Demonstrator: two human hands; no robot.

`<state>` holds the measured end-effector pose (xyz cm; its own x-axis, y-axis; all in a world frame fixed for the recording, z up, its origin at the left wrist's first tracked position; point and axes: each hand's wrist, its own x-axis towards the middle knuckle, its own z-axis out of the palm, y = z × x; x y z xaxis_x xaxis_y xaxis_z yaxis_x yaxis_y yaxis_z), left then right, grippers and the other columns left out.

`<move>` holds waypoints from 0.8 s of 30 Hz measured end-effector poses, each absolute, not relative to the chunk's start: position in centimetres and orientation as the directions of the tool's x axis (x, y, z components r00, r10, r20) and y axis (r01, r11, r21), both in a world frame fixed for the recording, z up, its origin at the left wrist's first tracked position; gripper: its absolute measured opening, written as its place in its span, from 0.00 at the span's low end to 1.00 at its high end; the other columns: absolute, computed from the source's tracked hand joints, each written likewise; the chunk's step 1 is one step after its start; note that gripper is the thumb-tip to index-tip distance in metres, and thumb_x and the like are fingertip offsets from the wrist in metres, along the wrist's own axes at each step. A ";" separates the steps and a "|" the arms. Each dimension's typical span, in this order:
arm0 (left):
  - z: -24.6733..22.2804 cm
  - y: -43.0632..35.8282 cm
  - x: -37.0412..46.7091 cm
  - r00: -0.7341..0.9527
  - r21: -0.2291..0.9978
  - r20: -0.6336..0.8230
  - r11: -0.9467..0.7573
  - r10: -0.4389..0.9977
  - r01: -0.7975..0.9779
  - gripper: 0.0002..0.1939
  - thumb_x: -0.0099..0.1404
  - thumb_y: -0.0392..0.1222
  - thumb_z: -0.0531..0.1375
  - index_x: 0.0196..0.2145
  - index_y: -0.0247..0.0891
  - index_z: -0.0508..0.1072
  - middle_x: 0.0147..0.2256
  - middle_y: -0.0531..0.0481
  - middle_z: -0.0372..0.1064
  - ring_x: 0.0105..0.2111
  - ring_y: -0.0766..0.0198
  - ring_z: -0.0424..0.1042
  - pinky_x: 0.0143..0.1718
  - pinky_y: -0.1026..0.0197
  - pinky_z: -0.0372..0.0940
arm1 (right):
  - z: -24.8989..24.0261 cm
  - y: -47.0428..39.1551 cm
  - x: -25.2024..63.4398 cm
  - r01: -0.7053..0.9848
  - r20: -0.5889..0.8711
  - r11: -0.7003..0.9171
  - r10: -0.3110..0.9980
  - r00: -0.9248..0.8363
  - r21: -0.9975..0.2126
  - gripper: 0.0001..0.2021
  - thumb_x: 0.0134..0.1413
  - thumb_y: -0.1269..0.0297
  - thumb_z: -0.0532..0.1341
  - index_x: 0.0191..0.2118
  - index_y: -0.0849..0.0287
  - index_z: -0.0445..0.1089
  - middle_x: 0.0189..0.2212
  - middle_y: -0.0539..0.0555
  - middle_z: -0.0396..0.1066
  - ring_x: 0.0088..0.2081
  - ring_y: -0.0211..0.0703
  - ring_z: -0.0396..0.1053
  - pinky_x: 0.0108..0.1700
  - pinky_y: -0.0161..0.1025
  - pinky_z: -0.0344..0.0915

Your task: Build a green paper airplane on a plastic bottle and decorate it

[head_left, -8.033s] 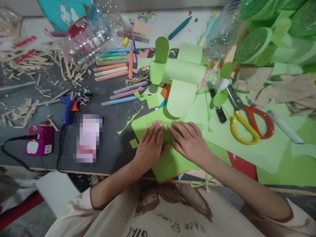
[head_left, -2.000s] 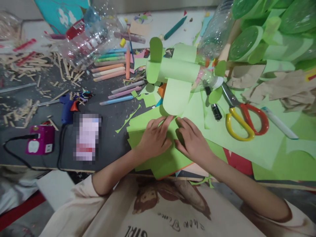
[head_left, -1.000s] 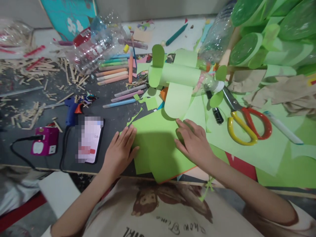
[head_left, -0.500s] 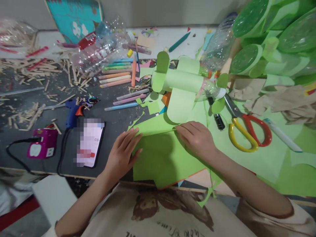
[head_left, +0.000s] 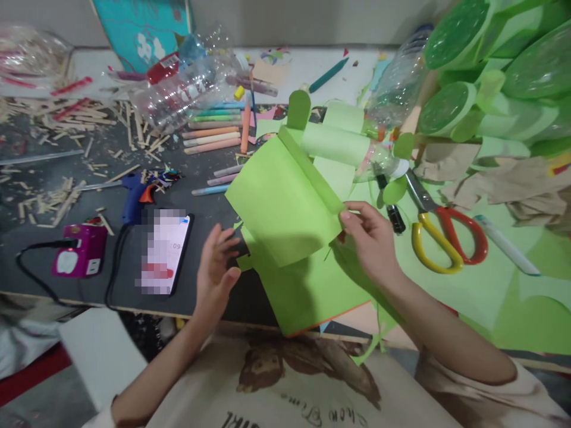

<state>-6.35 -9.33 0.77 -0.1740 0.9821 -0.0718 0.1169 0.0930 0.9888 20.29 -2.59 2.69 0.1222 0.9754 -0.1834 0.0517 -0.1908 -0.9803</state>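
Pinched in my right hand (head_left: 368,238) is the corner of a green paper sheet (head_left: 279,202), which has a narrow folded strip along its upper right edge. The sheet is lifted and tilted over more green paper (head_left: 312,291) lying at the table's front edge. My left hand (head_left: 217,267) is open with fingers apart, just left of the sheet and not touching it. Behind the sheet lies a plastic bottle wrapped in pale green paper (head_left: 336,142) with rounded paper flaps; the sheet hides part of it.
Scissors (head_left: 446,235) with red and yellow handles and a black marker (head_left: 393,209) lie to the right. On the left are a phone (head_left: 167,255), a blue glue gun (head_left: 134,199), a magenta plug adapter (head_left: 80,252) and scattered wooden sticks (head_left: 49,199). Clear bottles (head_left: 178,89) lie behind.
The green sheet was flat under both hands; now its folded edge is turned to the upper right and it is raised in my right hand. My left hand has let go.
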 end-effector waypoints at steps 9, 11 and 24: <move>2.5 -10.7 0.1 0.329 0.818 -0.400 0.495 0.856 -0.292 0.25 0.61 0.65 0.63 0.38 0.39 0.81 0.39 0.41 0.80 0.38 0.55 0.80 0.42 0.55 0.74 | 2.2 -3.3 18.1 -0.436 -0.418 -0.370 0.908 0.015 -0.820 0.21 0.40 0.56 0.73 0.40 0.51 0.66 0.17 0.36 0.59 0.18 0.31 0.64 0.25 0.32 0.70; 2.3 -10.8 0.8 0.500 0.820 -0.360 0.522 0.788 -0.233 0.28 0.61 0.66 0.63 0.48 0.42 0.79 0.44 0.41 0.79 0.43 0.51 0.80 0.46 0.52 0.75 | 2.3 -3.5 17.9 -0.454 -0.400 -0.379 0.915 -0.055 -0.806 0.21 0.39 0.56 0.74 0.38 0.51 0.65 0.17 0.37 0.61 0.19 0.33 0.67 0.25 0.32 0.70; 1.2 -7.9 1.9 0.118 0.957 -0.261 0.273 0.958 -0.102 0.32 0.58 0.74 0.58 0.36 0.40 0.71 0.31 0.45 0.73 0.32 0.58 0.73 0.34 0.54 0.72 | 1.4 -3.5 18.8 -0.233 -0.382 -0.481 0.849 -0.366 -0.845 0.07 0.50 0.62 0.62 0.33 0.57 0.66 0.10 0.40 0.65 0.12 0.32 0.59 0.18 0.32 0.55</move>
<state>1.94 -7.88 1.17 0.1181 0.9581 -0.2611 -0.1018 0.2732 0.9566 18.77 -3.52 1.44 -0.3656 0.8488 -0.3819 -0.2327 -0.4806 -0.8455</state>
